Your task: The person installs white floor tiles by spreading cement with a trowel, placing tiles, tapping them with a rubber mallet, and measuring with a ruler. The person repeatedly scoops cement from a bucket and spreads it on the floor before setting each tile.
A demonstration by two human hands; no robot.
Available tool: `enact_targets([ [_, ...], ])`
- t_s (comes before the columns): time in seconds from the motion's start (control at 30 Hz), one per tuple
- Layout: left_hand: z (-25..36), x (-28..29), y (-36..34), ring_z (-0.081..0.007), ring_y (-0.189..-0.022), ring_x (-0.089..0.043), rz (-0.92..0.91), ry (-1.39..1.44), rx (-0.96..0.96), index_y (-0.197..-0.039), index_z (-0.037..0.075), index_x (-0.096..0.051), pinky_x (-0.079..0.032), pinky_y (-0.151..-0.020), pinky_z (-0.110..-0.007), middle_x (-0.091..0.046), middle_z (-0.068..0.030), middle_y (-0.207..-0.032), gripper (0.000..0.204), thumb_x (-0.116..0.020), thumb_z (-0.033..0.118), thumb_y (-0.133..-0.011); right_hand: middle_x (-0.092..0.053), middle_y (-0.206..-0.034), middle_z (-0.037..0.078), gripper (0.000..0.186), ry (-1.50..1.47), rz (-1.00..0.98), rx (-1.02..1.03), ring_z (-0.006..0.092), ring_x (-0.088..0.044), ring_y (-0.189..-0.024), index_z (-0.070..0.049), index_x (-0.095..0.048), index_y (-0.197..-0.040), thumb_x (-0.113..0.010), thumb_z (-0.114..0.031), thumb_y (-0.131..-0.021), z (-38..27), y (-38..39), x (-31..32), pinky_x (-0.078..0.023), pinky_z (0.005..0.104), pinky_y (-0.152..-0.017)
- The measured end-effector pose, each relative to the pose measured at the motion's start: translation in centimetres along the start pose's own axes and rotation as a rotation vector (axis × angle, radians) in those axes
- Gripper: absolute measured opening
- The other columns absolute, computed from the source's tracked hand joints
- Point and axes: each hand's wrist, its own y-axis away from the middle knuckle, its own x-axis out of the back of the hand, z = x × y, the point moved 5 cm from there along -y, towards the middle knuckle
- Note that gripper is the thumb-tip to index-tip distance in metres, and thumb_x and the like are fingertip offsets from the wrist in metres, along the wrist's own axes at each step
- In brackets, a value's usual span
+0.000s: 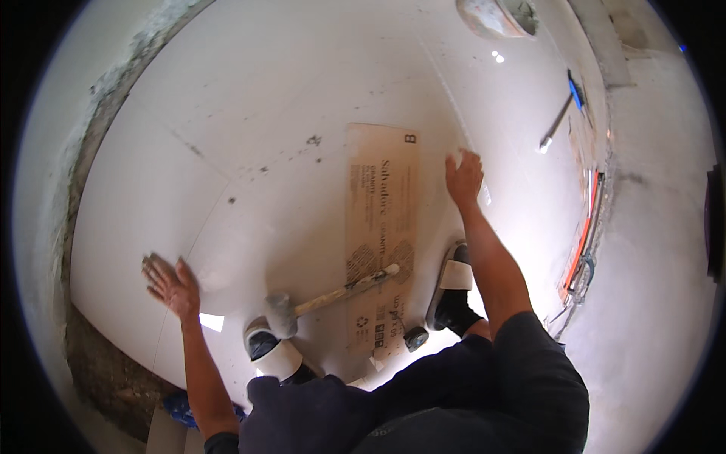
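Note:
My left hand (172, 286) is held over the pale tiled floor (249, 83) at the left, fingers spread, holding nothing. Farther forward, right of the cardboard, my right hand (464, 178) hangs with loosely bent fingers and nothing visible in it. Between my feet a flat strip of printed brown cardboard (382, 204) lies lengthwise. Across it rests a mallet (333, 299) with a pale grey head beside my left foot and a worn handle pointing right. A small round black object (415, 338), perhaps a tape measure, sits near the cardboard's lower right edge. Neither hand touches these things.
At the far right stands a dirty bucket (495, 17). A long-handled tool with a blue part (576, 91) and a long orange-and-black tool (584, 234) lie along the right edge. Rough exposed ground (113, 378) and blue crumpled material (181, 408) are at lower left.

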Motion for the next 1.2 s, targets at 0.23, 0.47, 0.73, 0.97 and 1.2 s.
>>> enact_targets([
  [0.23, -0.3, 0.2, 1.8, -0.0311, -0.147, -0.010, -0.147, 0.014, 0.005, -0.152, 0.010, -0.018, -0.004, -0.115, -0.054, -0.015, -0.0115, -0.159, 0.070, -0.032, 0.053, -0.099, -0.053, -0.125, 0.016, 0.051, 0.064, -0.247, -0.263, 0.0340, -0.050, -0.117, -0.006, -0.052, -0.130, -0.051, -0.041, -0.093, 4.6, -8.6, -3.3, -0.040, 0.0478, -0.098],
  [0.47, -0.5, 0.6, 1.9, -0.0329, -0.147, -0.007, -0.210, 0.045, -0.020, -0.152, 0.007, -0.016, -0.003, -0.115, -0.055, -0.013, -0.0145, -0.159, 0.073, -0.031, 0.054, -0.099, -0.055, -0.121, 0.015, 0.043, 0.131, -0.293, -0.209, 0.0327, -0.053, -0.114, -0.007, -0.056, -0.125, -0.048, -0.038, -0.095, 5.8, -9.1, -4.3, -0.044, 0.0466, -0.094],
  [0.73, -0.1, 1.0, 1.7, -0.0344, -0.147, -0.003, -0.264, 0.089, -0.026, -0.152, 0.005, -0.016, 0.000, -0.115, -0.056, -0.011, -0.0169, -0.158, 0.076, -0.032, 0.056, -0.098, -0.060, -0.085, 0.012, 0.029, -0.373, -0.186, -0.194, 0.0255, -0.061, -0.074, 0.000, -0.060, -0.101, -0.044, -0.024, -0.096, 2.2, -6.4, -1.7, -0.052, 0.0386, -0.072],
  [0.97, 0.6, 1.8, 2.5, -0.0317, -0.147, -0.011, -0.197, 0.087, -0.050, -0.150, 0.007, -0.026, -0.003, -0.115, -0.056, -0.016, -0.0154, -0.158, 0.069, -0.048, 0.044, -0.097, -0.063, -0.084, 0.005, 0.033, -1.084, -0.377, -0.209, 0.0116, -0.059, -0.072, 0.004, -0.063, -0.110, -0.059, -0.024, -0.093, -13.9, 1.3, 2.7, -0.049, 0.0251, -0.065],
  [1.2, 12.3, 5.0, 11.7, -0.0275, -0.146, -0.015, -0.562, 0.547, -0.442, -0.146, 0.013, -0.036, -0.001, -0.116, -0.058, -0.031, -0.0067, -0.154, 0.062, -0.034, 0.052, -0.097, -0.065, -0.105, 0.014, 0.038, -0.771, -0.455, 0.017, 0.0217, -0.060, -0.098, 0.007, -0.062, -0.112, -0.060, -0.027, -0.093, -28.0, 9.3, 3.2, -0.046, 0.0331, -0.088],
])
